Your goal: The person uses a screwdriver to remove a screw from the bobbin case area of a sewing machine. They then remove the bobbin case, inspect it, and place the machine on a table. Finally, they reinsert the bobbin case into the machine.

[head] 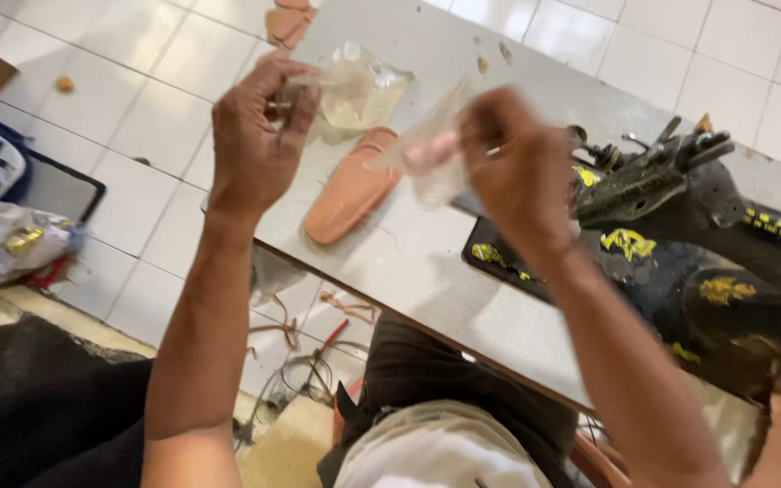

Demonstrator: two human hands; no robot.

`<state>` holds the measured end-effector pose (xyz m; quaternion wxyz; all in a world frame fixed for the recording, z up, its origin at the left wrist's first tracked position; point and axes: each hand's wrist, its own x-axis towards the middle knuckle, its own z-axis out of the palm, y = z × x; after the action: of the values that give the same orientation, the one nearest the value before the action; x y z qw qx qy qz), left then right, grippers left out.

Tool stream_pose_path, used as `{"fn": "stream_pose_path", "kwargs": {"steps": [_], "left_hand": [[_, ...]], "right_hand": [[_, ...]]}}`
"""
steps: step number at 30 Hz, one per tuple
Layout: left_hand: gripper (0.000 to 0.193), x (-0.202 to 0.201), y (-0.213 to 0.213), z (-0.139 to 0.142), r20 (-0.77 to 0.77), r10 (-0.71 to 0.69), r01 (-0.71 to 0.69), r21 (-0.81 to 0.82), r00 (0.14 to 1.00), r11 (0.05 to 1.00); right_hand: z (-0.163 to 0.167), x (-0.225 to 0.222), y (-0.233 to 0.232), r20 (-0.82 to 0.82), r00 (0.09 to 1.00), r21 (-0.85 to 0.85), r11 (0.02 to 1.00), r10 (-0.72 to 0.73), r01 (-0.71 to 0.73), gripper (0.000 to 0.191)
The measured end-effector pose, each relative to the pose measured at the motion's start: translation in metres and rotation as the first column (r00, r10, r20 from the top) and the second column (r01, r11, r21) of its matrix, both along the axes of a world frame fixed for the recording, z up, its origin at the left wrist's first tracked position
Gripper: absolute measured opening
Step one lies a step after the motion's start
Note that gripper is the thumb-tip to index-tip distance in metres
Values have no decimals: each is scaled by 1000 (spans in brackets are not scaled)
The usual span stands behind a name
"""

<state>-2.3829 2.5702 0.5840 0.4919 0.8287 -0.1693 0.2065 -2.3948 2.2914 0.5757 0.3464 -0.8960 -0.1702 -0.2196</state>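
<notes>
Plastic bag [427, 149], clear and crumpled, is hanging above the table [427, 262], pinched closed by the right hand [517, 167]. Left hand [259, 136], at nine o'clock, is gripping a small item. Loosening grip risks dropping it onto the leather sole [350, 185].

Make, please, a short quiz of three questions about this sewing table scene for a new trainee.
1. True or false: the left hand rests flat on the table.
2. Which lies on the table between the hands? A) tan sole-shaped piece B) red scissors C) blue cup
3. What stands beside the right hand?

Key:
1. False; it is raised, its fingers pinching a clear plastic bag.
2. A
3. A black sewing machine with yellow decoration.
</notes>
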Motion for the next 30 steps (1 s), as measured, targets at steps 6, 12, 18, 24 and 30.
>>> {"fn": "stream_pose_path", "kwargs": {"steps": [6, 12, 18, 24, 30], "left_hand": [[17, -10, -10, 1, 23, -26, 25, 48, 999, 999], [66, -45, -45, 46, 250, -186, 62, 433, 950, 899], [48, -100, -126, 86, 23, -393, 394, -87, 919, 915], [40, -107, -252, 117, 33, -629, 609, 219, 777, 763], [3, -87, -300, 133, 117, -737, 699, 246, 666, 671]], "right_hand": [[122, -71, -66, -47, 998, -127, 990, 51, -57, 20], [172, -146, -124, -104, 978, -170, 972, -179, 159, 9], [185, -190, -158, -159, 913, -156, 923, -375, 352, 13], [164, -219, -196, 20, 969, -53, 968, -246, 247, 14], [95, -238, -207, 144, 911, 504, 821, -387, 269, 28]]}}
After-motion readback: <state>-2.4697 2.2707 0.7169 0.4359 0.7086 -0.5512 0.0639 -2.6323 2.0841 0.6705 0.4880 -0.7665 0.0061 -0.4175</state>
